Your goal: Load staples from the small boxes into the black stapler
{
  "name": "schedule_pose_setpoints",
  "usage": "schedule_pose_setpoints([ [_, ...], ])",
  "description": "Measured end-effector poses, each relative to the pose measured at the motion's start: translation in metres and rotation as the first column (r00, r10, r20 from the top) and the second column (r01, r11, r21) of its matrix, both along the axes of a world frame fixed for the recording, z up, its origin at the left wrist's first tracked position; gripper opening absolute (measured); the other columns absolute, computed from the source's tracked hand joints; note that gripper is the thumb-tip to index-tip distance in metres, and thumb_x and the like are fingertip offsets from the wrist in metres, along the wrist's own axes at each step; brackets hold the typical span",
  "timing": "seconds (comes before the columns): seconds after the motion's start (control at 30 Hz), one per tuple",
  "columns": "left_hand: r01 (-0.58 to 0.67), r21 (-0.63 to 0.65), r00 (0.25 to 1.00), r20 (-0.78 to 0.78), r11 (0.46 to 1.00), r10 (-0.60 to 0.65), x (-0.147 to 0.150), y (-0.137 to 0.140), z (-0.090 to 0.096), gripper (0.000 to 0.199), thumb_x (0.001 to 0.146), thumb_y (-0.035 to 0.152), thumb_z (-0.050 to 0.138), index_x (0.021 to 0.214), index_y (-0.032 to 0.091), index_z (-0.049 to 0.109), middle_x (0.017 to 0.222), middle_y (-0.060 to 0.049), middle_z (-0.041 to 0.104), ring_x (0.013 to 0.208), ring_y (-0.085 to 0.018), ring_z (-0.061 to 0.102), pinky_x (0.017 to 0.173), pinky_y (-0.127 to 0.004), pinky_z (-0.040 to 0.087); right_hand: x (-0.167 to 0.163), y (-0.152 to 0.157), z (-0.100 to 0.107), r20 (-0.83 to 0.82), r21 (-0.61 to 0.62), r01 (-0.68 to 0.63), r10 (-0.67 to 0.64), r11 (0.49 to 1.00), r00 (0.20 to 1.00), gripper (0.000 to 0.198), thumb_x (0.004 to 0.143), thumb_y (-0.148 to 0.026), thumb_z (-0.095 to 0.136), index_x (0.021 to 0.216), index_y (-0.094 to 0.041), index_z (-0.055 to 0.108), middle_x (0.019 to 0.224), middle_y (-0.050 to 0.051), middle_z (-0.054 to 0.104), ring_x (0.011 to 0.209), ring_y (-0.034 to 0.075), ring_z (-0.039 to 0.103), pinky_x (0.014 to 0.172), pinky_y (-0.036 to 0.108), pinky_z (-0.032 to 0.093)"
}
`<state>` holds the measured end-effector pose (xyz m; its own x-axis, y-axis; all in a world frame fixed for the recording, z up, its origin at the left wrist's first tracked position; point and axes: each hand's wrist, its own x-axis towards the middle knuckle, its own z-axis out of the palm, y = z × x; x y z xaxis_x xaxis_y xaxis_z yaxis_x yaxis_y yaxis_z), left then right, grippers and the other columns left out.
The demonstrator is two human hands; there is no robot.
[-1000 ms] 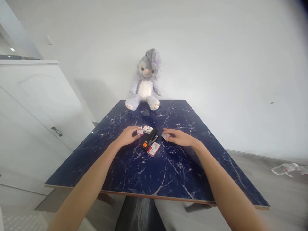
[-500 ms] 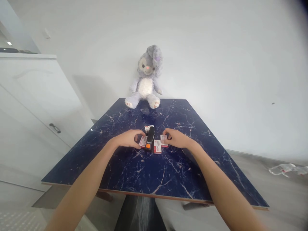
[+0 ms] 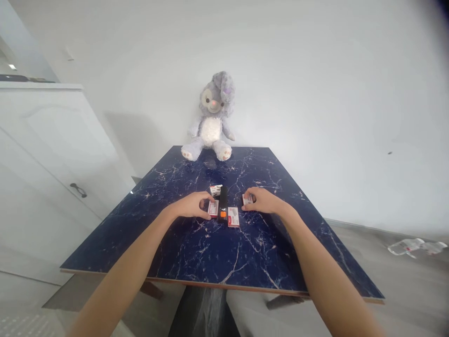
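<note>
My left hand (image 3: 194, 205) is closed at the fingertips on a small red-and-white staple box (image 3: 213, 208), which lies against the left side of a black stapler (image 3: 223, 199) with an orange patch at its near end. On the stapler's right lies another red-and-white staple box (image 3: 233, 217), touched by neither hand. Behind the stapler, partly covered by it, is a white box with black print (image 3: 215, 190). Further right, my right hand (image 3: 261, 200) grips a third red-and-white box (image 3: 247, 200) between thumb and fingers, apart from the others.
A grey plush rabbit (image 3: 212, 121) sits at the far edge of the dark blue marbled table (image 3: 217, 257), against the wall. To the left stands a white cabinet (image 3: 42, 140) with a dark handle. Clear plastic items (image 3: 416, 246) lie on the floor at right.
My right hand has moved right with its box, widening the gap to the box beside the stapler. The stapler has turned to point more straight ahead. My left hand has shifted slightly right.
</note>
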<state>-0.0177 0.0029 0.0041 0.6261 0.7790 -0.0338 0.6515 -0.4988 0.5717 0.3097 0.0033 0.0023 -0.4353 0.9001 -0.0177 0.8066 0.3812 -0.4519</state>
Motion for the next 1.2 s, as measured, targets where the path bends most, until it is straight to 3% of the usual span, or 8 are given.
schedule_pose_setpoints([
  [0.2, 0.061, 0.055, 0.996, 0.054, 0.997, -0.064, 0.003, -0.003, -0.001, 0.059, 0.066, 0.047, 0.082, 0.118, 0.025, 0.068, 0.094, -0.003, 0.066, 0.071, -0.017, 0.057, 0.061, -0.026, 0.041, -0.008, -0.003, -0.001, 0.011, 0.092, -0.038, 0.037, 0.995, 0.999, 0.045, 0.072, -0.045, 0.076, 0.107, -0.021, 0.063, 0.100, 0.007, 0.065, 0.086, 0.022, 0.059, 0.072, 0.030, 0.041],
  [0.33, -0.026, 0.123, 0.989, 0.145, 0.992, 0.007, 0.000, 0.004, -0.007, 0.038, 0.088, 0.047, 0.061, 0.116, 0.023, 0.069, 0.091, -0.004, 0.069, 0.066, -0.016, 0.058, 0.063, -0.028, 0.044, -0.019, -0.011, 0.007, -0.117, 0.041, 0.001, 0.004, 0.999, 0.993, 0.045, 0.073, -0.052, 0.073, 0.103, -0.022, 0.059, 0.092, 0.002, 0.064, 0.075, 0.018, 0.057, 0.063, 0.027, 0.038],
  [0.5, -0.238, 0.447, 0.968, 0.181, 0.862, 0.174, -0.001, 0.021, -0.033, 0.041, 0.094, 0.039, 0.056, 0.131, 0.023, 0.062, 0.128, -0.011, 0.064, 0.113, -0.028, 0.059, 0.099, -0.044, 0.043, -0.039, -0.029, 0.017, -0.127, -0.077, -0.198, 0.187, 0.977, 0.974, 0.046, 0.067, -0.049, 0.079, 0.097, -0.022, 0.056, 0.096, 0.002, 0.063, 0.079, 0.019, 0.056, 0.064, 0.028, 0.039],
  [0.57, -0.200, 0.460, 0.979, 0.123, 0.865, 0.161, 0.000, 0.026, -0.041, 0.047, 0.094, 0.038, 0.056, 0.139, 0.024, 0.055, 0.140, -0.012, 0.058, 0.126, -0.031, 0.053, 0.107, -0.049, 0.037, -0.045, -0.035, 0.018, -0.120, -0.077, -0.280, 0.270, 0.957, 0.955, 0.049, 0.063, -0.046, 0.082, 0.097, -0.023, 0.056, 0.101, 0.003, 0.062, 0.087, 0.022, 0.057, 0.069, 0.029, 0.041],
  [0.67, -0.155, 0.435, 0.988, 0.078, 0.887, 0.134, 0.004, 0.027, -0.045, 0.047, 0.093, 0.036, 0.057, 0.139, 0.024, 0.055, 0.131, -0.010, 0.065, 0.117, -0.029, 0.057, 0.102, -0.047, 0.041, -0.049, -0.039, 0.018, -0.097, -0.042, -0.320, 0.315, 0.946, 0.944, 0.052, 0.061, -0.043, 0.084, 0.100, -0.023, 0.055, 0.103, 0.004, 0.061, 0.096, 0.026, 0.057, 0.074, 0.031, 0.042],
  [0.83, -0.194, 0.376, 0.978, 0.141, 0.906, 0.152, 0.008, 0.018, -0.033, 0.031, 0.088, 0.034, 0.064, 0.116, 0.023, 0.066, 0.102, -0.005, 0.074, 0.099, -0.026, 0.063, 0.089, -0.040, 0.047, -0.049, -0.034, 0.010, -0.091, 0.036, -0.244, 0.246, 0.969, 0.965, 0.039, 0.068, -0.032, 0.076, 0.097, -0.023, 0.052, 0.097, 0.002, 0.063, 0.083, 0.021, 0.058, 0.069, 0.030, 0.040],
  [1.07, -0.131, 0.326, 0.985, 0.147, 0.936, 0.087, 0.009, 0.014, -0.028, 0.027, 0.092, 0.034, 0.056, 0.116, 0.023, 0.065, 0.101, -0.005, 0.075, 0.096, -0.024, 0.065, 0.089, -0.039, 0.046, -0.046, -0.024, 0.000, -0.063, 0.142, -0.178, 0.189, 0.974, 0.980, 0.036, 0.067, -0.031, 0.074, 0.093, -0.022, 0.052, 0.095, 0.004, 0.062, 0.089, 0.023, 0.057, 0.072, 0.029, 0.039],
  [1.2, -0.155, 0.332, 0.984, 0.140, 0.931, 0.114, 0.011, 0.015, -0.030, 0.030, 0.094, 0.037, 0.054, 0.117, 0.022, 0.065, 0.098, -0.006, 0.075, 0.092, -0.024, 0.065, 0.088, -0.039, 0.047, -0.044, -0.018, -0.005, -0.113, 0.203, 0.016, 0.007, 0.979, 0.994, 0.035, 0.071, -0.034, 0.071, 0.097, -0.022, 0.050, 0.091, 0.004, 0.063, 0.080, 0.021, 0.057, 0.069, 0.029, 0.039],
])
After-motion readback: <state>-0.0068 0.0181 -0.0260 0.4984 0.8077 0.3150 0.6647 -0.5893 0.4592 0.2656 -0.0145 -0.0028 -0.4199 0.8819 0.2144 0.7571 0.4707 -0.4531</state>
